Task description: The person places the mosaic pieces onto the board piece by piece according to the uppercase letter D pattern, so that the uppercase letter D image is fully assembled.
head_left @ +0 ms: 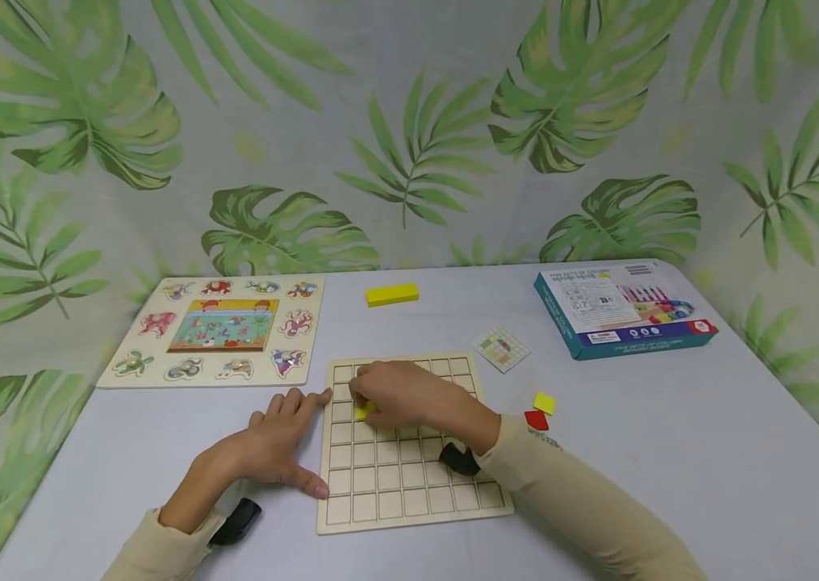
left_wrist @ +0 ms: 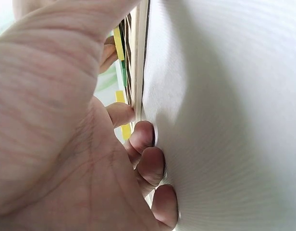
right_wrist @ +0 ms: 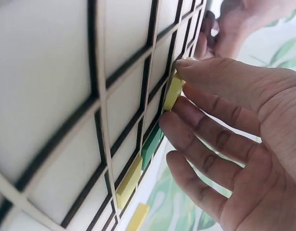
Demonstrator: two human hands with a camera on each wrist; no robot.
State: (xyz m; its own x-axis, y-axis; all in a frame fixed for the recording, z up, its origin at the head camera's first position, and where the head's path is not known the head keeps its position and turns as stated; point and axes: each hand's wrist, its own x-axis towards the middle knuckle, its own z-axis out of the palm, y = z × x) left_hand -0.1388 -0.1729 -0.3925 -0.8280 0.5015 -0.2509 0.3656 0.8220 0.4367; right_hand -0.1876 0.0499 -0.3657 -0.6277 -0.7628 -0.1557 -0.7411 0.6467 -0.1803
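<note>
A wooden grid board (head_left: 344,508) lies flat on the table. My right hand (head_left: 402,395) is over its upper left part, pinching a yellow square tile (head_left: 364,411) between thumb and fingers at the grid. In the right wrist view, a green tile (right_wrist: 152,144) and another yellow tile (right_wrist: 129,183) sit in cells beyond the pinched one. My left hand (head_left: 274,444) is spread on the table with thumb and index finger against the board's left edge. Its other fingertips rest on the cloth in the left wrist view.
Right of the board lie loose yellow (head_left: 544,403) and red (head_left: 536,420) pieces and a pattern card (head_left: 502,348). Behind it stands a yellow bar (head_left: 391,295). A picture puzzle board (head_left: 111,377) is at the back left, a teal game box (head_left: 627,311) at the back right.
</note>
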